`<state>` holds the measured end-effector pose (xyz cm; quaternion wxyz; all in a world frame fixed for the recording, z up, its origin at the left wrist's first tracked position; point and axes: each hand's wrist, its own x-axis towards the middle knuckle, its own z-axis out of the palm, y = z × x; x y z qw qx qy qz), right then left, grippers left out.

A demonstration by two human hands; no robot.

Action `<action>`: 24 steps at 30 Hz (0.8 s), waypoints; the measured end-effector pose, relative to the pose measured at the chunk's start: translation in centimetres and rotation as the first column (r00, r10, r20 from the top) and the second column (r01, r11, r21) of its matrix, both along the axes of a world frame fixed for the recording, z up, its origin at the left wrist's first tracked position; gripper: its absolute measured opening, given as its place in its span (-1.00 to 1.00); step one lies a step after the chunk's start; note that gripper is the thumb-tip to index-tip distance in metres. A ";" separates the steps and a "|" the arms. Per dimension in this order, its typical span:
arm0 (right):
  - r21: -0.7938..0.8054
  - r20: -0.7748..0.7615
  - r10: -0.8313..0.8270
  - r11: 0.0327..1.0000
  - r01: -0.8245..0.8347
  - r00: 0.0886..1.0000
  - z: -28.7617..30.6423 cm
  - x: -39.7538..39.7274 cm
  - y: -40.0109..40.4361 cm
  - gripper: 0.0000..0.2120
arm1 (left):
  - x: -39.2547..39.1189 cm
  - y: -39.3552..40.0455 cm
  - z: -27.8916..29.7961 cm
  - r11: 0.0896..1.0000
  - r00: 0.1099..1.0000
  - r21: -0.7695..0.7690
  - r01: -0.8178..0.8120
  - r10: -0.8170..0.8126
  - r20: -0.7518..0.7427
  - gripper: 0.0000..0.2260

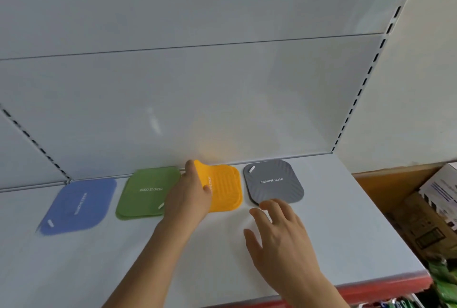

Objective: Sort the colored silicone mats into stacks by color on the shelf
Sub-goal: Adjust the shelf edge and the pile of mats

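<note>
On the white metal shelf (148,258), backed by a pale panel with slotted uprights at either side, four piles of square silicone mats sit in a row near the back edge. Red trim runs along the shelf's front lip. Cardboard boxes (430,218) stand off to the right, below shelf level, with green packets beneath them. Mats from left to right: blue mat (79,206), rotated and blurred; green stack (146,192), at least two layers showing at its near edge; yellow stack (223,189); grey stack (273,181), printed "REMOVE ODOR", a darker layer visible under it. Piles lie just beside one another, not touching. Left hand (190,196) grips the top yellow mat at its left edge, thumb over it, far left corner curled up off the pile. Right hand (277,236) hovers with fingers spread and relaxed, holding nothing, fingertips (268,205) at the near edge of the grey stack; contact cannot be told.
</note>
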<state>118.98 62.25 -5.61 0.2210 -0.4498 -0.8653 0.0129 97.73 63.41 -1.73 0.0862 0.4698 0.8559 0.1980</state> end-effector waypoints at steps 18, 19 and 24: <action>-0.034 0.031 0.124 0.992 -0.123 0.992 0.9 -3.8 -5.4 -0.62 | -1.6 -13.2 0.6 0.970 0.926 0.113 0.215 -0.165 -0.340 -0.81; -0.030 0.042 0.134 0.991 -0.133 0.990 1.2 -4.5 -6.3 -0.60 | -2.0 -14.6 0.6 0.967 0.923 0.122 0.222 -0.168 -0.345 -0.79; -0.021 0.107 0.202 0.979 -0.201 0.974 3.0 -8.9 -11.8 -0.58 | -5.8 -22.6 0.4 0.975 0.931 0.112 0.194 -0.147 -0.333 -0.71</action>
